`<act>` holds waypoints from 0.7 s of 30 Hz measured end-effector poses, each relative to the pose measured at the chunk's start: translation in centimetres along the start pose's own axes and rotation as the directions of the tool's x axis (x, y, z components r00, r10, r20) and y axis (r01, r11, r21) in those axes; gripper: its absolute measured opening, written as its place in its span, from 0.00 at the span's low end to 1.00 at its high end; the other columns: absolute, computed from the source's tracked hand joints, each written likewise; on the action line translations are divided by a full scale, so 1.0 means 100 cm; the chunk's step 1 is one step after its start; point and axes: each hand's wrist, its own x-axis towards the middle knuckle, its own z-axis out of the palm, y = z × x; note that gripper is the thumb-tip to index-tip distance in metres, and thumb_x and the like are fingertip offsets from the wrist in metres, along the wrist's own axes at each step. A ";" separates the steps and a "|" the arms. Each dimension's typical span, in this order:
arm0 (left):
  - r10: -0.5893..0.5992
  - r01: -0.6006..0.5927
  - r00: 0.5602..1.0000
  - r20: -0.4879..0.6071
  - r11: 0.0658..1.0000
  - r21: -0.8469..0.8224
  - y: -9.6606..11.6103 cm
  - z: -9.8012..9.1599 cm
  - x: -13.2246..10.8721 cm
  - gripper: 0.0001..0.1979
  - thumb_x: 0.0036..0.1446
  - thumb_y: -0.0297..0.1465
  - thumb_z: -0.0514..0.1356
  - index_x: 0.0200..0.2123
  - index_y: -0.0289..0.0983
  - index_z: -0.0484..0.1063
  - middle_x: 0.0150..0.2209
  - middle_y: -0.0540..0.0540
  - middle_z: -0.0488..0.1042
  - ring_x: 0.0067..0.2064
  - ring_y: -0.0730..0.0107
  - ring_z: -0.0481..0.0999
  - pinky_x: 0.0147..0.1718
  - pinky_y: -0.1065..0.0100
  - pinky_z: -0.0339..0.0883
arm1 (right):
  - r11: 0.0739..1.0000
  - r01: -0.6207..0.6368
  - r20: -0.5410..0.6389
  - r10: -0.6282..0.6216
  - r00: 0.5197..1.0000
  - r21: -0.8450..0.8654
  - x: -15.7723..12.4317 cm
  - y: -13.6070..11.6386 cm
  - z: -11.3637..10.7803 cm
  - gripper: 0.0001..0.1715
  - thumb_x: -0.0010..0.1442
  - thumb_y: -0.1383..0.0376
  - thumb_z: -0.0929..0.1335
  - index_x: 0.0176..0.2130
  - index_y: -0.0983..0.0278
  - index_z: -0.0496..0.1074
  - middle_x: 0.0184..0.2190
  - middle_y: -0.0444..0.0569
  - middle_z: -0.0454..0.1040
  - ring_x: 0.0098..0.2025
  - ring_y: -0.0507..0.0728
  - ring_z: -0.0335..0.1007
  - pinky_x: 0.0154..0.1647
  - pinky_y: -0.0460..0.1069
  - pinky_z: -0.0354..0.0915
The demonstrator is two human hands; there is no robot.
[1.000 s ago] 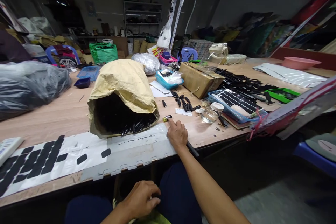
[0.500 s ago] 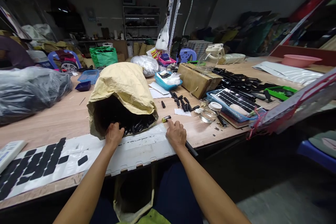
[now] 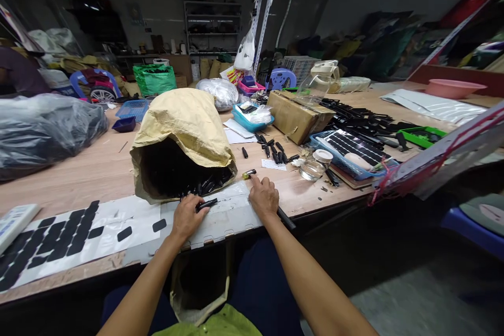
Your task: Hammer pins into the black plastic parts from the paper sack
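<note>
A slim black handle-like piece (image 3: 207, 204) is pinched in my left hand (image 3: 189, 216), just outside the mouth of a tan paper sack (image 3: 185, 115). The sack lies on its side, with several similar black pieces (image 3: 208, 184) at its lower lip; its depth is dark. Under both hands runs a flat white board (image 3: 228, 215) along the table edge. My right hand (image 3: 263, 197) is closed round a hammer-like tool. The tool's yellowish, dark-tipped head (image 3: 249, 174) shows past the index finger and its black handle (image 3: 286, 219) behind the palm.
Left are a white sheet with black patches (image 3: 74, 231) and a grey plastic bag (image 3: 47, 134). Right of the sack are loose black pieces (image 3: 275, 152), a jar (image 3: 314, 166), a cardboard box (image 3: 293, 115) and a blue basket (image 3: 346, 160). A person's sleeve (image 3: 19, 71) is far left.
My left hand has come out of the sack's mouth toward me and rightward, now with a black piece in its fingers. My right hand stays almost where it was.
</note>
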 end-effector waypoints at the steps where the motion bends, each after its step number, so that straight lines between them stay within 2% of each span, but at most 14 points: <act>1: 0.001 -0.001 1.000 0.000 1.000 -0.007 -0.001 0.003 0.001 0.08 0.55 0.36 0.61 0.37 0.41 0.75 0.35 0.49 0.73 0.38 0.64 0.71 0.37 0.66 0.63 | 1.000 -0.004 -0.001 0.004 1.000 0.011 0.001 0.000 0.000 0.24 0.64 0.66 0.61 0.58 0.54 0.67 0.41 0.53 0.67 0.43 0.59 0.62 0.38 0.51 0.55; 6: 0.008 -0.005 0.999 0.032 0.995 -0.095 -0.008 0.002 0.004 0.08 0.53 0.34 0.62 0.37 0.40 0.76 0.35 0.49 0.73 0.37 0.66 0.71 0.36 0.66 0.62 | 0.996 -0.017 0.054 0.013 0.998 0.082 0.005 0.003 -0.007 0.22 0.65 0.65 0.61 0.57 0.55 0.68 0.41 0.52 0.69 0.43 0.59 0.64 0.39 0.50 0.57; 10: 0.006 0.000 0.999 0.045 0.991 -0.132 -0.007 -0.002 0.004 0.09 0.51 0.32 0.63 0.37 0.40 0.77 0.35 0.49 0.73 0.38 0.65 0.71 0.39 0.65 0.63 | 0.945 -0.041 0.057 0.024 0.998 0.323 -0.010 0.001 -0.021 0.24 0.66 0.66 0.59 0.59 0.57 0.67 0.42 0.51 0.72 0.43 0.57 0.67 0.40 0.49 0.61; 13: 0.005 0.002 0.999 0.048 0.989 -0.146 -0.006 -0.002 0.004 0.08 0.50 0.32 0.63 0.36 0.40 0.77 0.34 0.49 0.73 0.38 0.65 0.71 0.40 0.65 0.63 | 0.800 0.071 -0.009 -0.081 0.997 0.596 -0.038 -0.010 -0.030 0.25 0.66 0.64 0.58 0.59 0.59 0.67 0.48 0.51 0.74 0.47 0.56 0.70 0.47 0.49 0.65; 16: 0.003 0.005 0.999 0.049 0.986 -0.166 -0.007 -0.001 0.005 0.08 0.49 0.31 0.64 0.36 0.41 0.77 0.34 0.50 0.73 0.38 0.66 0.71 0.41 0.65 0.62 | 0.654 0.149 0.010 -0.233 0.972 0.741 -0.065 -0.027 -0.037 0.25 0.65 0.63 0.58 0.58 0.62 0.68 0.51 0.51 0.74 0.51 0.56 0.70 0.53 0.51 0.66; 19: -0.014 0.023 0.999 0.053 0.985 -0.172 -0.007 -0.001 0.005 0.08 0.49 0.30 0.64 0.35 0.40 0.77 0.34 0.50 0.73 0.39 0.66 0.71 0.41 0.65 0.62 | 0.639 0.160 0.060 -0.308 0.949 0.752 -0.081 -0.044 -0.044 0.25 0.65 0.64 0.58 0.58 0.61 0.69 0.50 0.51 0.75 0.51 0.56 0.70 0.55 0.51 0.66; 21: -0.026 0.036 0.998 0.058 0.984 -0.174 -0.006 0.000 0.005 0.07 0.49 0.30 0.64 0.35 0.40 0.77 0.34 0.50 0.73 0.39 0.66 0.71 0.42 0.65 0.62 | 0.651 0.185 0.053 -0.328 0.943 0.736 -0.085 -0.051 -0.047 0.25 0.65 0.65 0.58 0.58 0.61 0.69 0.50 0.50 0.75 0.52 0.55 0.70 0.55 0.51 0.66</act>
